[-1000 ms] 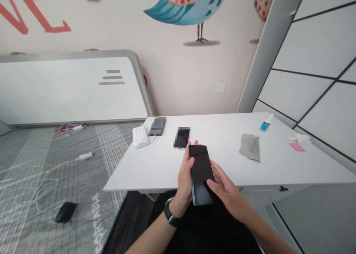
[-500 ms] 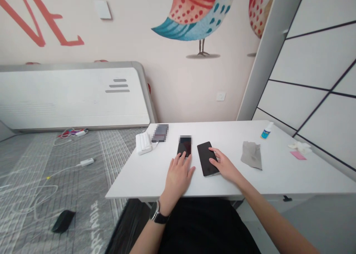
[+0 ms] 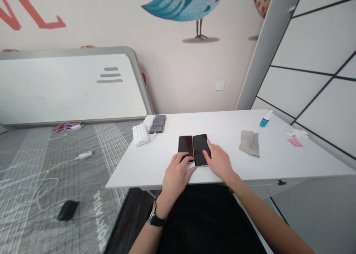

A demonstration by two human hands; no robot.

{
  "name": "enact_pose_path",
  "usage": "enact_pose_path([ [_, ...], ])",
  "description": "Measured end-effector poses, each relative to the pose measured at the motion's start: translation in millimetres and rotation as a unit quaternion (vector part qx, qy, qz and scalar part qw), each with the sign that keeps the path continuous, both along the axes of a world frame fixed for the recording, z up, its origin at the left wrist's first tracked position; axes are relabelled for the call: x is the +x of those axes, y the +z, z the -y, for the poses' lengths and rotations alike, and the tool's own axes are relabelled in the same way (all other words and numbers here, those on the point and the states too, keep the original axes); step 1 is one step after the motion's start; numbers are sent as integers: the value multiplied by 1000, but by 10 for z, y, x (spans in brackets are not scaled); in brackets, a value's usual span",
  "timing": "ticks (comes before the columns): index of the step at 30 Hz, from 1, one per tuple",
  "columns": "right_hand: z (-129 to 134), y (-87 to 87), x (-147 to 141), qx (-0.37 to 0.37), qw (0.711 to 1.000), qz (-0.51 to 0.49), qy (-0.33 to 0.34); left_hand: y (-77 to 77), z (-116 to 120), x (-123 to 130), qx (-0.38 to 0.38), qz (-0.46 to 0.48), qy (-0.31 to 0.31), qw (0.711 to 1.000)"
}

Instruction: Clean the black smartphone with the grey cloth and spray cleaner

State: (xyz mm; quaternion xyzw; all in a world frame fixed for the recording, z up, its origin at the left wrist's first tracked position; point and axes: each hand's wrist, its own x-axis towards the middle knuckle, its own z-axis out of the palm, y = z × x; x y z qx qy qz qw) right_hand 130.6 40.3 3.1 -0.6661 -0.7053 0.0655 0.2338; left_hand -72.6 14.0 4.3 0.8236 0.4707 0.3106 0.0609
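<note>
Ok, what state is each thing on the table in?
Left phone: flat, dark, left hand on it.
Right phone: flat, dark, right hand on it.
Gray cloth: spread, creased.
Bottle: apparently upright.
White tissue: crumpled.
Pink slip: flat.
White block: lying flat.
Blurred device: screen unclear.

Bedroom: bed [image 3: 80, 183], bird mural [image 3: 185, 3]

two phones lie flat, dark screens up and side by side, on a white table [image 3: 139, 168], nearer its front edge than its back. the left phone [image 3: 185, 142] has a thin, pale rim and a reddish sheen on its glass; its lower part is mostly covered. the right phone [image 3: 200, 146] is black and slightly larger, silvery along its bottom end, its right side partly covered. their long sides run roughly front to back across the table, nearly parallel.
</note>
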Motion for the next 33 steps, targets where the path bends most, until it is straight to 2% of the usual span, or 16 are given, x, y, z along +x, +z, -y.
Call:
enact_pose_path([
  [9,-38,-28,-34,32,999,42,-10,-9,-121,22,5,-9,7,1000],
  [18,-21,-33,-37,57,998,40,7,47,-6,81,24,-46,58,997],
  [29,6,-62,-16,48,998,-31,41,18,-3,45,36,-36,57,997],
  [33,-15,7,158,57,994,-79,41,-20,-28,17,52,-46,61,996],
])
